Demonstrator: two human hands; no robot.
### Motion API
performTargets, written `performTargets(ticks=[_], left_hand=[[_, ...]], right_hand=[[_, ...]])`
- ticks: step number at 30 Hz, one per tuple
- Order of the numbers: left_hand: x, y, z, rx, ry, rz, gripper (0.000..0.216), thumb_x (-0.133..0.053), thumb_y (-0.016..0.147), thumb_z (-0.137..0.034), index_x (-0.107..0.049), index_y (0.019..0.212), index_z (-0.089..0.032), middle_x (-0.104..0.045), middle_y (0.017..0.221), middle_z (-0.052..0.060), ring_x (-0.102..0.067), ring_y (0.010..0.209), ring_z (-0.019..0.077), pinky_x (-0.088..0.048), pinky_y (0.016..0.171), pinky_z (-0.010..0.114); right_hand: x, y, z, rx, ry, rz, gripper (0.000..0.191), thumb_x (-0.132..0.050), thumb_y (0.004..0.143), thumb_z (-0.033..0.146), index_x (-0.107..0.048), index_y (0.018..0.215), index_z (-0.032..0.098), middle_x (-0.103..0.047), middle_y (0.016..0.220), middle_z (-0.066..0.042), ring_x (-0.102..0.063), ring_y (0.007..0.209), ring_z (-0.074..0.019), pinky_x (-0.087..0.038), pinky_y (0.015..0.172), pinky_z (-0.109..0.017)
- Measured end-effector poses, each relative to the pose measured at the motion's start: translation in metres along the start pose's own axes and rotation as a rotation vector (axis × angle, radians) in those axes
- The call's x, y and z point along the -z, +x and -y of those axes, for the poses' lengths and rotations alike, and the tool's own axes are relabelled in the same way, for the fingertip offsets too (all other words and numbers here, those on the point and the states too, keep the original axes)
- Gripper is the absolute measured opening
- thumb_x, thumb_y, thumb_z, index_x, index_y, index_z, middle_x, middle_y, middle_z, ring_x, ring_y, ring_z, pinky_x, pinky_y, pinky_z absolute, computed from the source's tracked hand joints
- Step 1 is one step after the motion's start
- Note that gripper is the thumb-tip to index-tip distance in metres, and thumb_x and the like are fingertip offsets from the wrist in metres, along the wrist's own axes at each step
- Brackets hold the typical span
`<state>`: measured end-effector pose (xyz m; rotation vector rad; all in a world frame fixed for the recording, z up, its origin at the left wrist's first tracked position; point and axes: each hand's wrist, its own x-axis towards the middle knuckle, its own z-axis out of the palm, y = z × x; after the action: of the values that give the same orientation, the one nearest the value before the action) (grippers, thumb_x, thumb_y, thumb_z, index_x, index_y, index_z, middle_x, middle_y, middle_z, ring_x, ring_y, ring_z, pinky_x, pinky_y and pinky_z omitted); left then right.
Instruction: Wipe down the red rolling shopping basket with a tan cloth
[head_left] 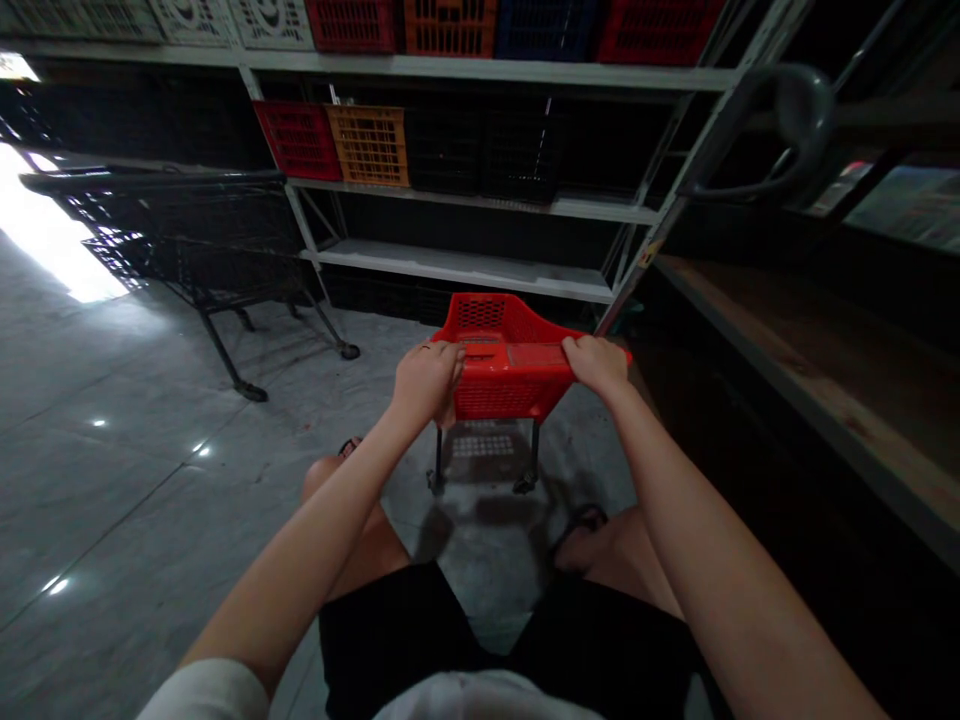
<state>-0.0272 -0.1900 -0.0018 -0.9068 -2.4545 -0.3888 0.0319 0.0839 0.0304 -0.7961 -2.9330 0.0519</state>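
Observation:
A small red plastic shopping cart (495, 395) stands on the floor in front of me, on thin dark legs with casters. Across its near side runs a red handle. My left hand (427, 380) is closed around the left end of that handle, and my right hand (598, 362) grips it near the right end. Both sets of fingers wrap over the top, so the undersides of the grips are hidden. The part of the basket that shows holds nothing I can make out.
Behind the cart rises a metal shelf rack (450, 262) with red, yellow and dark crates, including a yellow crate (371, 145). A large dark shopping cart (187, 220) stands left on the grey tiled floor (112, 470). A wooden-edged shelf (810, 350) runs along my right.

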Motion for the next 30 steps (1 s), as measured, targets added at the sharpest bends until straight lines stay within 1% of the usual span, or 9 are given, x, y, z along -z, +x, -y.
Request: performTargets(ticks=[3,7,10,13,16,19,22,25,30], left_hand=[[-0.005,0.011,-0.005,0.177,-0.059,-0.067,0.033,-0.045,0.110,-0.026,-0.075,0.119,-0.016,-0.079,0.114,0.013,-0.074,0.107,0.0257,-0.050,0.109,0.042],[-0.028,0.029,-0.058,0.342,-0.211,-0.205,0.032,-0.046,0.110,-0.026,-0.076,0.117,-0.018,-0.081,0.112,0.011,-0.076,0.106,0.0238,-0.052,0.108,0.039],[-0.050,0.033,-0.096,0.263,-0.291,-0.325,0.034,-0.044,0.111,-0.024,-0.075,0.124,-0.020,-0.081,0.119,0.007,-0.075,0.112,0.0201,-0.051,0.113,0.036],[-0.062,0.028,-0.108,-0.021,-0.327,-0.279,0.035,-0.045,0.110,-0.022,-0.070,0.135,-0.020,-0.077,0.131,0.006,-0.072,0.122,0.0164,-0.048,0.119,0.034],[-0.056,0.027,-0.090,-0.188,-0.270,-0.198,0.037,-0.045,0.111,-0.025,-0.066,0.141,-0.018,-0.074,0.136,0.008,-0.068,0.129,0.0168,-0.043,0.125,0.038],[-0.037,0.039,-0.054,-0.119,-0.139,-0.131,0.038,-0.042,0.112,-0.032,-0.071,0.131,-0.019,-0.079,0.124,0.009,-0.074,0.116,0.0205,-0.041,0.124,0.045],[-0.014,0.056,-0.021,0.072,-0.017,0.003,0.041,-0.038,0.112,-0.038,-0.075,0.122,-0.022,-0.081,0.114,0.009,-0.076,0.103,0.0237,-0.055,0.101,0.040],[0.004,0.071,0.000,0.154,0.122,0.129,0.043,-0.038,0.112,-0.040,-0.076,0.114,-0.021,-0.080,0.108,0.011,-0.074,0.092,0.0258,-0.056,0.080,0.037],[0.018,0.079,0.003,0.017,0.210,0.078,0.030,-0.054,0.106,-0.040,-0.073,0.122,-0.022,-0.069,0.133,0.013,-0.062,0.123,0.0321,-0.051,0.098,0.043]], right_hand=[[-0.003,-0.006,0.017,0.014,0.001,-0.048,0.060,-0.025,0.105,0.033,-0.079,0.119,0.011,-0.076,0.126,-0.023,-0.072,0.122,-0.0338,-0.053,0.096,-0.039],[-0.002,-0.015,0.038,-0.003,0.009,-0.072,0.061,-0.023,0.106,0.032,-0.079,0.117,0.010,-0.077,0.123,-0.024,-0.074,0.117,-0.0331,-0.055,0.093,-0.039],[0.000,-0.017,0.040,-0.017,0.019,-0.050,0.061,-0.024,0.107,0.034,-0.079,0.116,0.009,-0.077,0.122,-0.024,-0.075,0.116,-0.0315,-0.055,0.094,-0.037],[0.002,-0.018,0.036,0.034,-0.003,-0.048,0.055,-0.030,0.106,0.033,-0.078,0.118,0.009,-0.077,0.121,-0.025,-0.075,0.116,-0.0330,-0.056,0.092,-0.038],[0.000,-0.019,0.033,0.057,-0.001,-0.078,0.057,-0.028,0.107,0.033,-0.078,0.116,0.008,-0.078,0.118,-0.026,-0.076,0.113,-0.0340,-0.056,0.090,-0.039],[-0.004,-0.023,0.039,0.050,0.050,-0.121,0.062,-0.025,0.108,0.035,-0.081,0.111,0.007,-0.079,0.114,-0.025,-0.077,0.110,-0.0335,-0.056,0.091,-0.040],[-0.006,-0.027,0.050,0.074,0.087,-0.162,0.061,-0.027,0.107,0.034,-0.082,0.109,0.008,-0.079,0.112,-0.026,-0.078,0.106,-0.0338,-0.057,0.089,-0.040],[-0.007,-0.031,0.059,0.100,0.094,-0.176,0.059,-0.029,0.107,0.033,-0.082,0.109,0.006,-0.079,0.109,-0.026,-0.078,0.103,-0.0338,-0.058,0.088,-0.041],[-0.006,-0.034,0.057,0.090,0.074,-0.187,0.060,-0.030,0.106,0.033,-0.082,0.107,0.004,-0.079,0.107,-0.027,-0.079,0.100,-0.0337,-0.058,0.086,-0.040]])
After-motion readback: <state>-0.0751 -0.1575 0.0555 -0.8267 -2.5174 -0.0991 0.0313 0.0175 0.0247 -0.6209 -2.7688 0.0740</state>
